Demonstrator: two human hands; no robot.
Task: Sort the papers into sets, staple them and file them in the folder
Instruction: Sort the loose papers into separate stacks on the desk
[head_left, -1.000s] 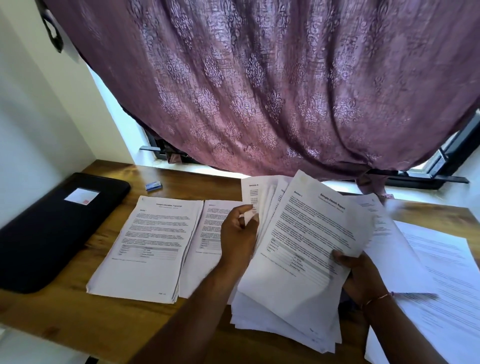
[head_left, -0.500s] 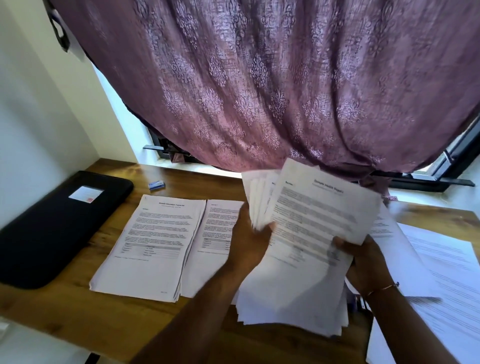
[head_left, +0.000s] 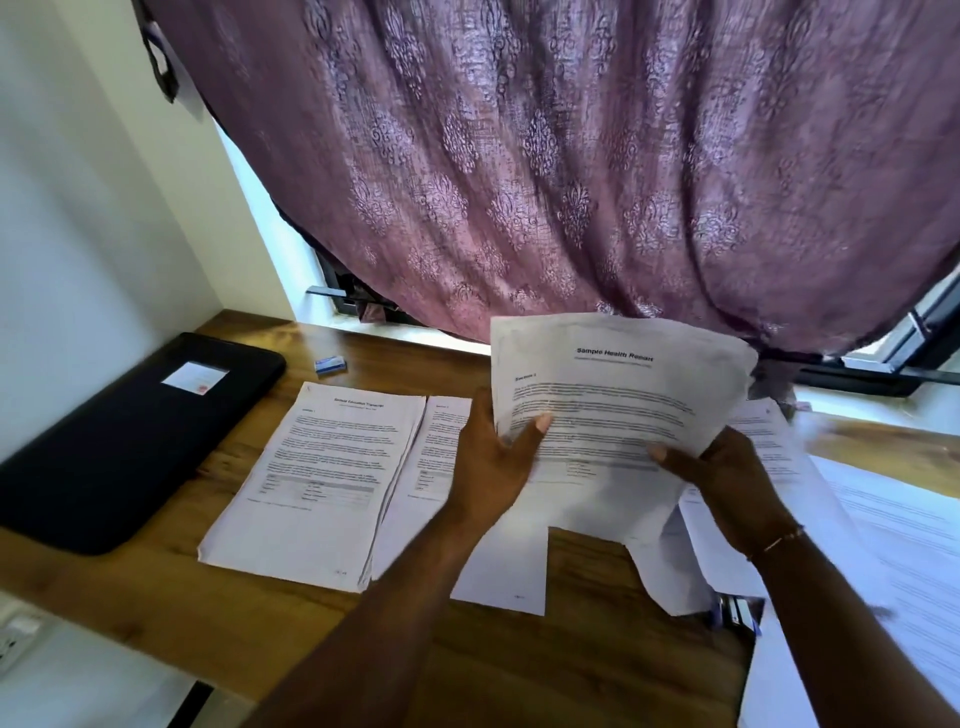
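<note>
I hold a stack of white printed sheets (head_left: 618, 395) headed "Sample Health Report" raised above the wooden desk (head_left: 571, 660). My left hand (head_left: 493, 462) grips its left edge, thumb on the front. On the lower right edge, my right hand (head_left: 727, 478) grips the same stack. A second set of papers (head_left: 322, 478) lies flat on the desk to the left, with another sheet (head_left: 431, 467) partly under my left hand. The black folder (head_left: 119, 436) lies shut at the far left. More loose sheets (head_left: 883, 561) lie at the right.
A small blue box (head_left: 331, 364) sits near the back of the desk. A purple curtain (head_left: 571, 156) hangs low over the window sill. A dark object (head_left: 740, 613) peeks out beneath the papers at the right. A white wall stands on the left.
The fanned sheets have been gathered into one squared stack and lifted higher. My left hand shifted from the fanned backs to the stack's left edge.
</note>
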